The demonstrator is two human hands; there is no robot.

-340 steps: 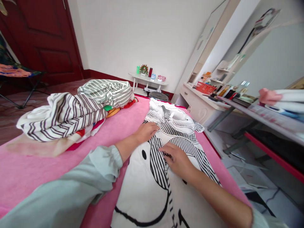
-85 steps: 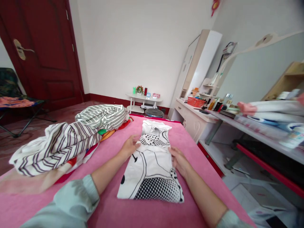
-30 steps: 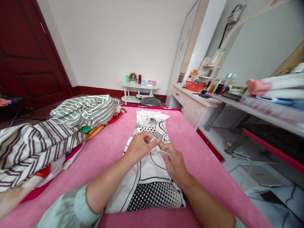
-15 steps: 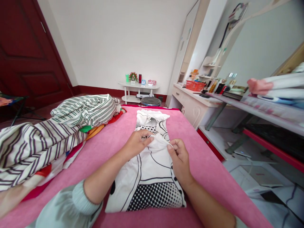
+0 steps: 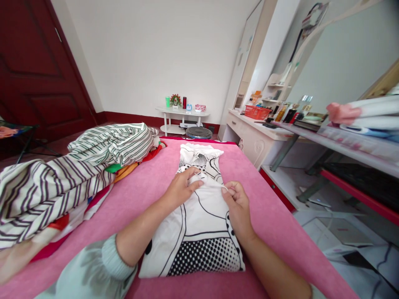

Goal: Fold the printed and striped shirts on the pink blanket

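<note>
A white garment [image 5: 205, 216] with black lines and dot patterns lies flat in a long narrow shape on the pink bedspread [image 5: 146, 195]. My left hand [image 5: 186, 185] pinches its white fabric near the middle, thumb and fingers closed on it. On the other side, my right hand [image 5: 236, 203] grips the edge of the same fabric between thumb and fingers. A small band of cloth is drawn up between the two hands. Beyond them, the far end of the garment is bunched. What kind of garment it is, I cannot tell.
To the left lies a heap of striped cloth [image 5: 56, 187] over coloured fabrics. A white dressing table [image 5: 246, 128] with a red basket [image 5: 257, 112] stands at right, beside a grey-topped table [image 5: 368, 151]. A low white stand [image 5: 183, 112] is by the far wall.
My left hand has shifted slightly on the fabric, and the cloth between the hands has flattened somewhat. My right hand keeps its grip on the edge.
</note>
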